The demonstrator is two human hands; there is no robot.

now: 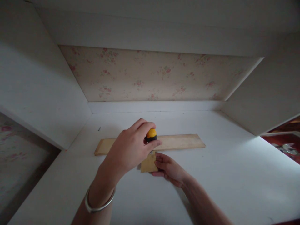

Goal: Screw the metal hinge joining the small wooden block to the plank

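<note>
My left hand (133, 145), with a silver bangle on its wrist, is closed around the yellow and black handle of a screwdriver (152, 134). The handle's rounded end points up toward me, and most of the shaft is hidden by the fingers and thumb. Just below the thumb, a bit of metal shows at the upper edge of a small wooden block (148, 164). My right hand (170, 168) grips that block by its right side, thumb on top. Behind both hands a long, flat wooden board (180, 142) lies across the white surface, partly covered by my left hand.
A small screw-like metal piece (99, 128) lies on the white surface (225, 181) at the back left. White panels (42, 78) rise on both sides, with another overhead. Floral wallpaper (150, 75) covers the back. Reddish items (286, 147) show beyond the right panel.
</note>
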